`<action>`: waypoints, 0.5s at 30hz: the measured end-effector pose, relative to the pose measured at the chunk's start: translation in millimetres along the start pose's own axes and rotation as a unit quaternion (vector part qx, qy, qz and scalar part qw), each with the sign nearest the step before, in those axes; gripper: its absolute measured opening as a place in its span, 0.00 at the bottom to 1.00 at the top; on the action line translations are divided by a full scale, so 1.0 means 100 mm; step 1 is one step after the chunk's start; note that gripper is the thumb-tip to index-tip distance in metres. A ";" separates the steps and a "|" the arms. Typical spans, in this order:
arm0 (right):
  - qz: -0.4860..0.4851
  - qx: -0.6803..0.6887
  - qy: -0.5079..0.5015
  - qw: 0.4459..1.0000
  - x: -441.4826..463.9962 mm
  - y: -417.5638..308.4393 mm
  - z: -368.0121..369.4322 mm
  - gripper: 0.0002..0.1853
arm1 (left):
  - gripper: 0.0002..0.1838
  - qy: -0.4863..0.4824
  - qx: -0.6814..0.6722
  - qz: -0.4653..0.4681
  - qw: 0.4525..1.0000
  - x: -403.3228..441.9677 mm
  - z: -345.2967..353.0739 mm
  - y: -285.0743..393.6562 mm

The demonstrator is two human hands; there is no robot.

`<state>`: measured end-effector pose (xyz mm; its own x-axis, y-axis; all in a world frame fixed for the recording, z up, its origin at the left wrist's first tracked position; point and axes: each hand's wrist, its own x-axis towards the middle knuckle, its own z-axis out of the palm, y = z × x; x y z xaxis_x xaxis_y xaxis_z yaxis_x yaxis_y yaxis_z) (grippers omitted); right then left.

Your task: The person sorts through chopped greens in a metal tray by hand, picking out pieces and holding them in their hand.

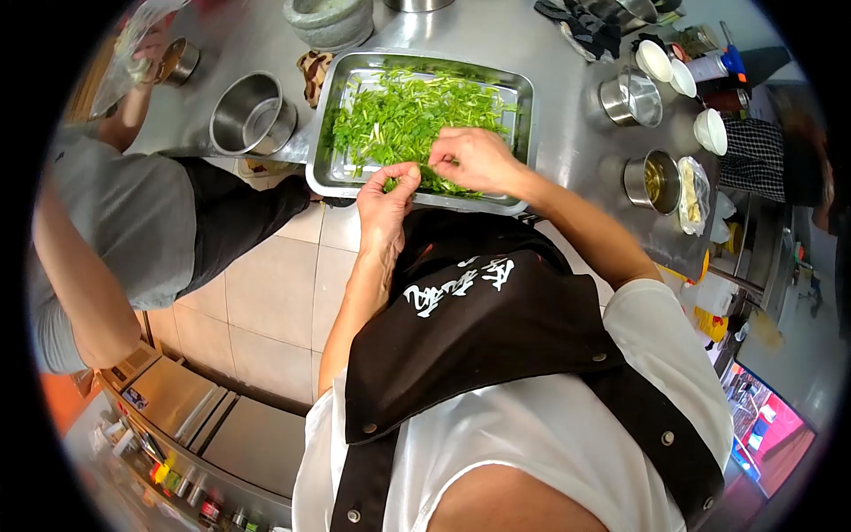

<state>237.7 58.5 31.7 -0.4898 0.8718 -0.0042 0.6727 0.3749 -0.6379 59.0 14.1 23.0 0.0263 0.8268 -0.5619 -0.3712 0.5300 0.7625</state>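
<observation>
A rectangular metal tray (324, 146) holds a spread heap of cut leafy green herbs (399, 115), with pale stems among the leaves. Over the tray's near edge, my left hand (388, 202) is closed, thumb and forefinger pinched on a small sprig of the herbs. To its right my right hand (479, 160) hovers low over the heap, fingers curled together. What lies between its fingertips is hidden. Both hands are close together, a small gap apart.
An empty steel pot (254, 115) and a stone mortar (330, 22) stand left of the tray on the steel counter (567, 124). Another person in a grey shirt (124, 213) stands at left. Steel pots (653, 182) and white bowls (710, 132) are at right.
</observation>
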 end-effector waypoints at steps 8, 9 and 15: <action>-0.003 0.040 0.060 0.997 -0.10 -0.18 0.08 0.04 | 0.05 0.041 0.015 0.046 0.998 0.02 0.05 -0.07; -0.012 0.042 0.073 0.996 -0.10 -0.18 0.09 0.04 | 0.05 0.039 0.017 0.046 0.998 0.03 0.04 -0.07; 0.012 0.062 0.104 0.993 -0.07 -0.22 0.09 0.04 | 0.06 0.030 0.047 0.038 0.998 0.01 0.06 -0.06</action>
<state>221.8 41.3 38.8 -0.3405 0.9310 0.1313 0.6032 0.3234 -0.7291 67.3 13.0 19.2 -0.0561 0.8536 -0.5179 -0.2817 0.4841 0.8284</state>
